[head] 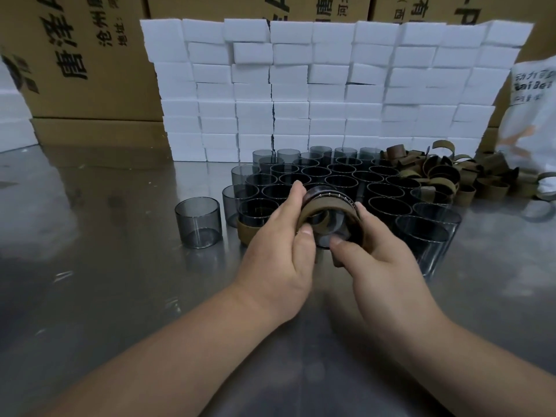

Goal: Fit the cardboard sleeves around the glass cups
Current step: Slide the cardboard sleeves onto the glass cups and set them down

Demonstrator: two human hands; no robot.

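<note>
Left carton showing sideways black print: large 唐泽, smaller 沧州, 地址. Middle carton showing 唐, 河北, cropping at frame top. White bag at right showing partial "aiBei"; its Chinese lines blurring, unreadable.

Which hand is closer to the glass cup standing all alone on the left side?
Left. The left hand is just to the right of the lone cup, gripping the sleeved cup. The right hand grips that same cup from its other side, farther away.
</note>
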